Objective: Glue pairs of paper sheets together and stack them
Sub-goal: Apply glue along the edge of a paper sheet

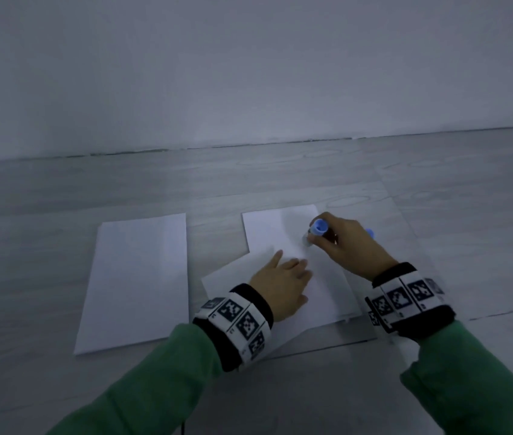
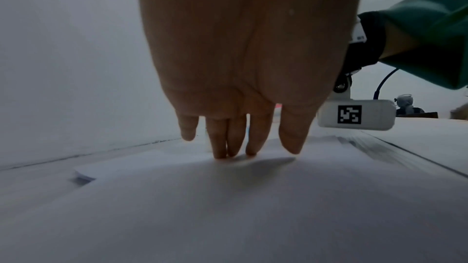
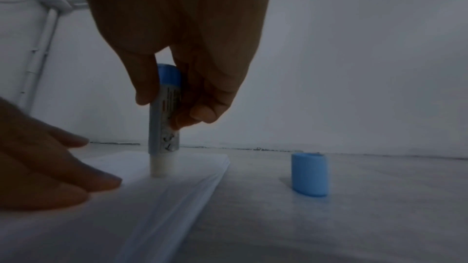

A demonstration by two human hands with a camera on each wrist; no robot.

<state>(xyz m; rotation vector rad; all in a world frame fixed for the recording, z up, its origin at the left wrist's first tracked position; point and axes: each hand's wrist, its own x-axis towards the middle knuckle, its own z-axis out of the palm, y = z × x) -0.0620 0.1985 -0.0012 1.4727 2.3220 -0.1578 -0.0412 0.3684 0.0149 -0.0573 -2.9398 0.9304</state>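
Glue stick [image 3: 164, 119] upright, white tip pressed on top sheet [image 1: 280, 233] of paper pile, near its far right corner. Right hand [image 1: 347, 243] pinches stick barrel. Left hand [image 1: 281, 285] flat, fingers straight, pins sheet just beside tip. Cap [image 3: 309, 174] stands right of pile, apart. Advice: light even strokes along edges, keep stick upright, hold sheet pinned so it won't drag or crease.

On the floor [image 1: 60, 246], 1 sheet [image 1: 136, 284] lies left of a stack of paper [image 1: 267, 227]. The left hand [image 1: 280, 284] rests on the stack; the glue stick [image 3: 164, 119] stands upright on it, and the cap [image 3: 310, 174] sits on the floor to its right.
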